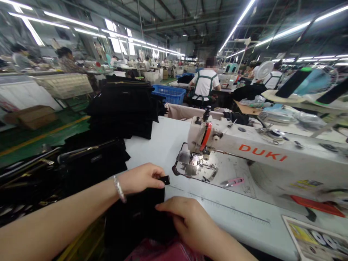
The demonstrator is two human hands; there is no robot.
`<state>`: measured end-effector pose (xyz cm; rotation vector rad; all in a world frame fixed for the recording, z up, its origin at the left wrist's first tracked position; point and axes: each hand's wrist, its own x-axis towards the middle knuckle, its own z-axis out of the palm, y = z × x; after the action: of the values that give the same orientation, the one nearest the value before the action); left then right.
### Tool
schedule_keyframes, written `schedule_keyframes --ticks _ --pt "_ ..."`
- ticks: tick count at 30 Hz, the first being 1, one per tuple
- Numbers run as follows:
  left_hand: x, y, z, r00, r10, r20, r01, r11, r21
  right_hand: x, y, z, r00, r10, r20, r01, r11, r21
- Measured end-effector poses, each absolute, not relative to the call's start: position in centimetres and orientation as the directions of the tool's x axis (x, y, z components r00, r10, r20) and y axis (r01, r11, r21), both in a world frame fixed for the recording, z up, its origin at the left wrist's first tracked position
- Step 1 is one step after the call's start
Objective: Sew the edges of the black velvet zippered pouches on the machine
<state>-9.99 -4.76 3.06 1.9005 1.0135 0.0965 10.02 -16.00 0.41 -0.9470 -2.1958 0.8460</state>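
Observation:
My left hand [145, 177], with a bracelet at the wrist, pinches a small black tab [166, 179] between thumb and fingers. Its end sticks out past the fingertips. Below it a black fabric piece [133, 214] with a small label hangs over the table's front edge and my lap. My right hand [189, 217] is closed on this piece's right side, the index finger lying along it and the other fingers partly hidden. Beyond both hands, to the right, stands a sewing machine [223, 141], its needle area lit, with nothing under the foot that I can make out.
Thread snips [233, 182] with a pink handle lie on the white table [152, 152] by the machine. Black zippered pieces [119, 105] are stacked at the back left, more at the near left. Behind are a blue basket [170, 95] and a seated person [205, 83].

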Motion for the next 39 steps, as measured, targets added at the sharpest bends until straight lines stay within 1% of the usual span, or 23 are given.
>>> schedule_keyframes --ticks 2,4,7,9,11,15,18,21,24,27,32,39 --pt "-8.2 -1.5 1.2 0.640 0.707 -0.301 0.666 -0.316 0.676 10.0 -14.3 -1.6 -0.570 0.774 0.275 0.551 0.609 -0.571" --pt "-6.1 1.4 -0.4 0.627 0.743 -0.232 0.687 -0.387 0.616 10.2 -12.2 -3.1 -0.527 0.798 0.294 0.662 0.602 -0.448" --pt "-3.0 4.8 -1.8 0.601 0.798 -0.043 0.698 -0.499 0.513 11.5 -8.6 -3.9 -0.473 0.813 0.339 0.730 0.577 -0.367" --pt "-1.3 6.1 -2.2 0.582 0.809 0.077 0.704 -0.550 0.449 13.0 -6.7 -3.8 -0.479 0.800 0.362 0.741 0.589 -0.323" --pt "0.1 6.4 -2.5 0.590 0.794 0.149 0.697 -0.594 0.402 14.9 -5.6 -3.6 -0.506 0.777 0.374 0.730 0.617 -0.294" --pt "1.1 3.8 -3.4 0.667 0.707 0.235 0.622 -0.702 0.347 18.0 -5.7 -4.2 -0.536 0.732 0.420 0.698 0.664 -0.267" --pt "0.1 0.9 -4.2 0.717 0.640 0.274 0.555 -0.763 0.330 18.9 -6.6 -5.1 -0.503 0.718 0.482 0.693 0.668 -0.272" --pt "-1.3 -0.4 -4.7 0.757 0.581 0.299 0.496 -0.808 0.317 18.7 -7.2 -5.5 -0.461 0.714 0.526 0.696 0.659 -0.285" --pt "-2.3 0.0 -4.6 0.799 0.532 0.279 0.444 -0.836 0.323 18.2 -7.3 -5.5 -0.444 0.711 0.545 0.697 0.656 -0.288" --pt "-2.6 0.8 -4.3 0.827 0.495 0.265 0.391 -0.847 0.359 17.9 -7.3 -5.3 -0.447 0.700 0.557 0.692 0.665 -0.281" --pt "-2.7 1.2 -3.9 0.834 0.492 0.252 0.365 -0.832 0.417 17.8 -7.5 -5.2 -0.460 0.700 0.546 0.690 0.669 -0.276" --pt "-2.7 1.8 -3.4 0.861 0.449 0.241 0.327 -0.849 0.415 17.6 -7.6 -4.8 -0.447 0.712 0.542 0.703 0.654 -0.279"
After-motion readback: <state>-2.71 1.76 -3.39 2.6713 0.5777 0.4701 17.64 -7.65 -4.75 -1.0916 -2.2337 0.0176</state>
